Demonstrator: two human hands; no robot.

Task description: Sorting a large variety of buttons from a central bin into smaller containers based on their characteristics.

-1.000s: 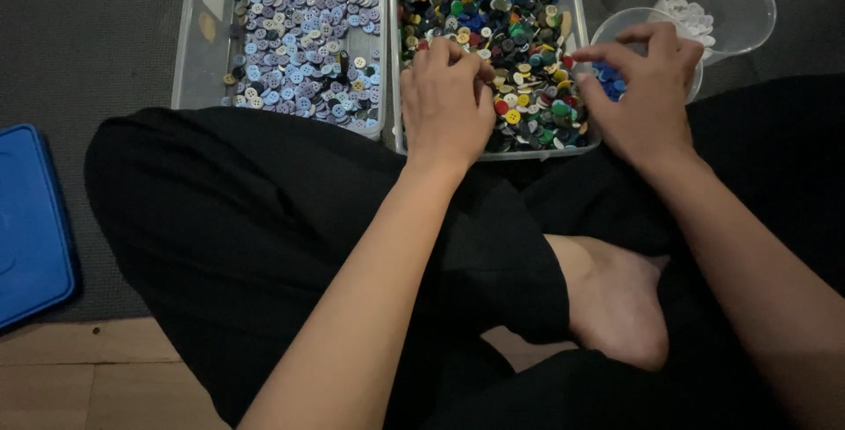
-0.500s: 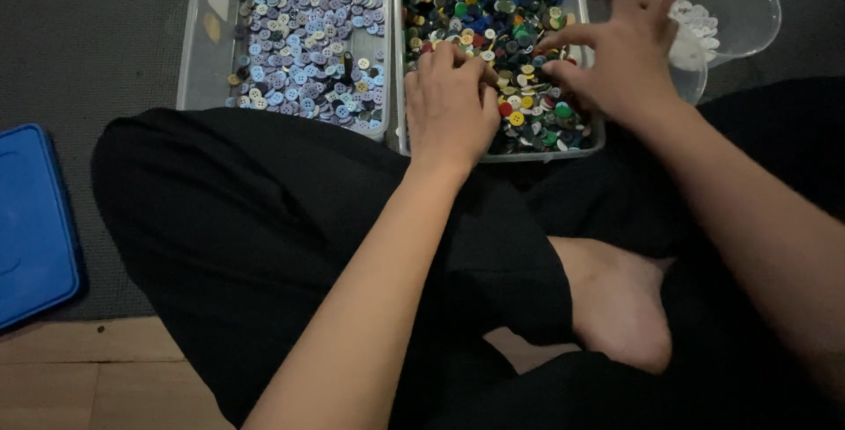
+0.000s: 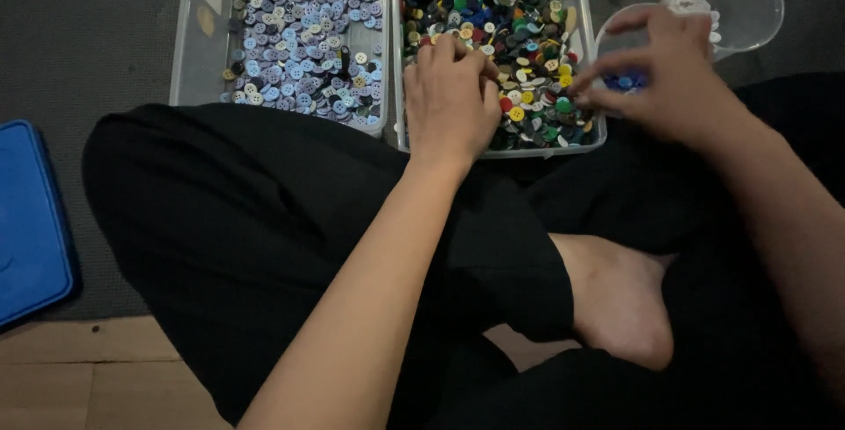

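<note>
Mixed-colour buttons [image 3: 528, 34], heaped in a clear rectangular plastic tray [image 3: 591, 135] at the far middle of the scene, long axis running near to far, short near wall just beyond the knees. Red, yellow, green, blue, white and dark pieces lying flat or jumbled, pointing no single way.

Left hand [image 3: 451, 100] resting palm down on the near end of that heap, fingers curled together into the buttons, tips hidden among them; cannot tell whether any button is pinched.

Right hand [image 3: 673, 73] hovering at the tray's right near corner, over the rim, thumb and forefinger drawn close together, other fingers spread above; cannot tell whether a button sits between the tips.

Just beyond the right hand, blue buttons [image 3: 627, 82] in a small clear cup [image 3: 612, 38], mostly covered by the fingers. Farther right, a second clear round cup [image 3: 748, 7] with white buttons [image 3: 695, 3] inside.

Touching the mixed tray on its left, a second clear tray [image 3: 189, 51] of the same shape and lie, holding pale lilac and grey buttons [image 3: 304, 34].

Nearer, black trousers [image 3: 264, 219] over crossed legs, a bare foot [image 3: 616, 302] at right. Blue plastic lid [image 3: 31, 219] at the left edge on dark grey carpet [image 3: 88, 34]; wooden floor [image 3: 79, 377] at the near left.
</note>
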